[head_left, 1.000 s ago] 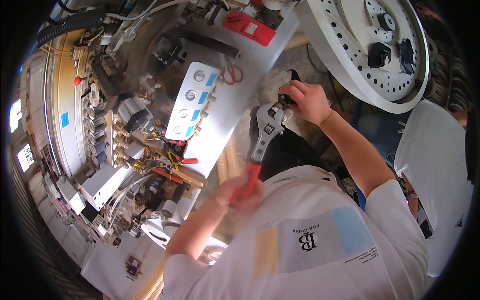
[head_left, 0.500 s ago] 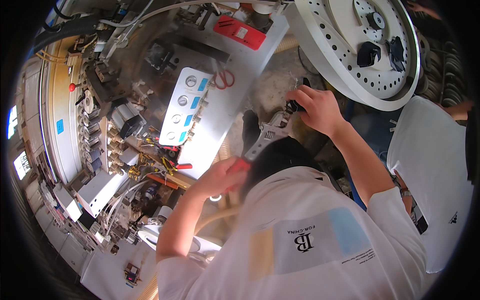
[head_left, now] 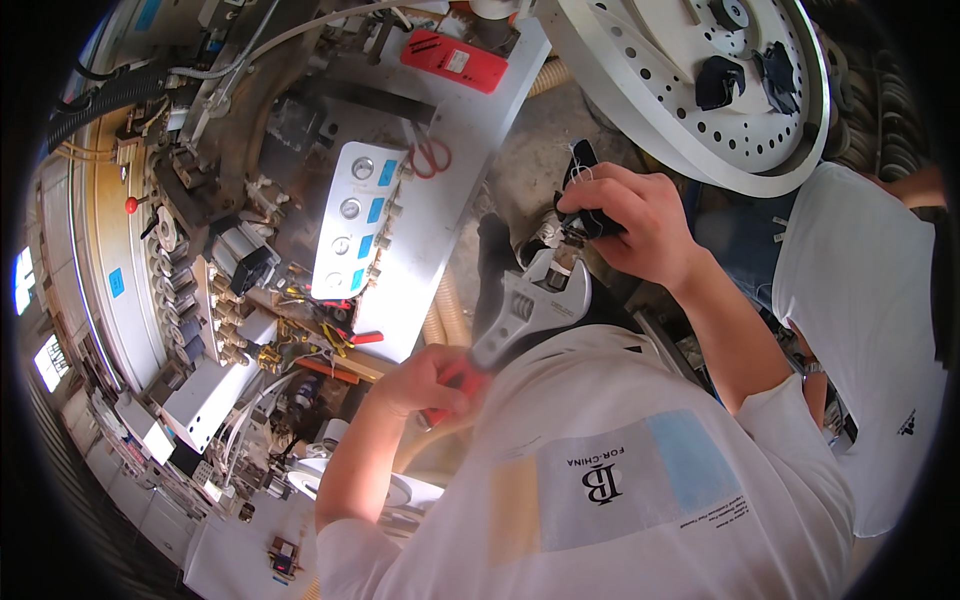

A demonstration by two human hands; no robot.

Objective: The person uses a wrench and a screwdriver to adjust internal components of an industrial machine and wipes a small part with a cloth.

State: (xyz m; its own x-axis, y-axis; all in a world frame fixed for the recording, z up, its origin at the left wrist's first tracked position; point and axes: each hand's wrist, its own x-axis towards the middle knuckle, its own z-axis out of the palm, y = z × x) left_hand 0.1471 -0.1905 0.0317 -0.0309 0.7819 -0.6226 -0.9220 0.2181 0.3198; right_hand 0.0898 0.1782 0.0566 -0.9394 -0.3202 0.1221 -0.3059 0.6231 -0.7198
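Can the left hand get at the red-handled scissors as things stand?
Probably not: the left hand is closed around the handle of the wrench. With that hand free, the way looks mostly open over the bench, past the gauge panel, to the scissors.

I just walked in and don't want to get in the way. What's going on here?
Someone in a white shirt has both hands busy beside a bench. The left hand grips the red handle of an adjustable wrench; the right hand holds a small black part. The wrench's jaws are just below that part in view, though whether they're clamped on anything is unclear.
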